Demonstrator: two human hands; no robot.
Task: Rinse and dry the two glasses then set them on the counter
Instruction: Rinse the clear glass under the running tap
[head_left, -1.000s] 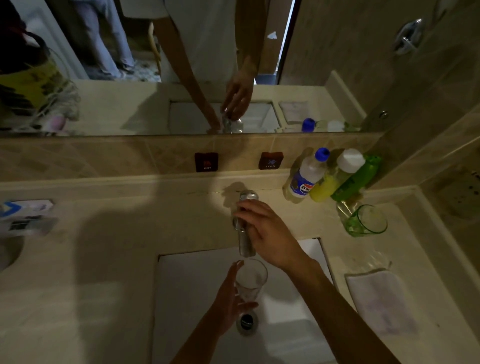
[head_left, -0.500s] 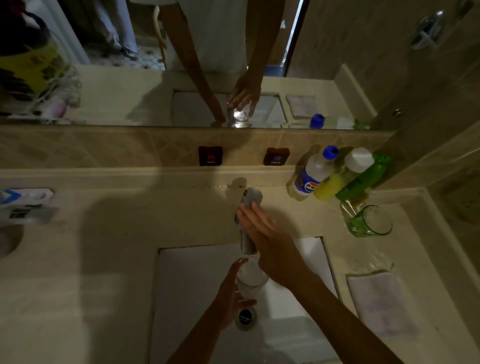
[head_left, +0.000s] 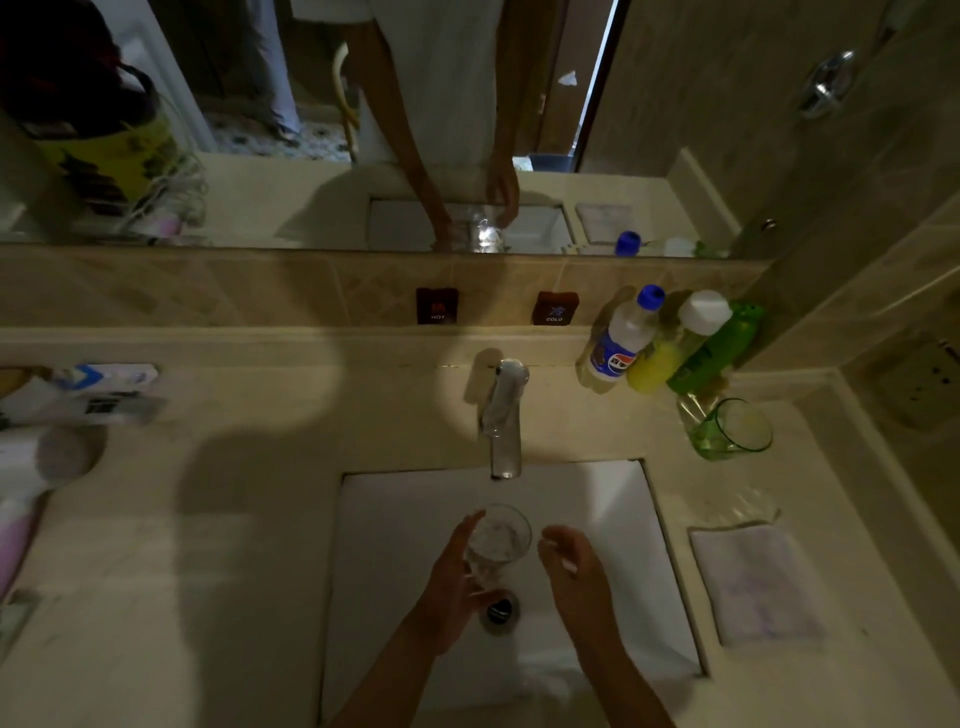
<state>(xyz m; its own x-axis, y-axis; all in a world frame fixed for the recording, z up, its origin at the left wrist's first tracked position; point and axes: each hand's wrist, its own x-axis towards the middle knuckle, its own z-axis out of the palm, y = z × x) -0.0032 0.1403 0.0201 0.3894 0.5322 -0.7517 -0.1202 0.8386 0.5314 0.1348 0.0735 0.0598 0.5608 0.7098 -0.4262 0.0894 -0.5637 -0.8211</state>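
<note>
The beige counter (head_left: 260, 519) carries three bottles (head_left: 670, 338), a green glass (head_left: 727, 431) and a cloth (head_left: 753, 582).

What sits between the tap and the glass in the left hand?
Nothing solid: the head view shows only bare white basin between the tap and the glass the left hand holds.

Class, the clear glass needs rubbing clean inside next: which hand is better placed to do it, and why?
Probably the right hand: it holds nothing and sits beside the glass rim over the sink, while the left hand grips the glass.
</note>
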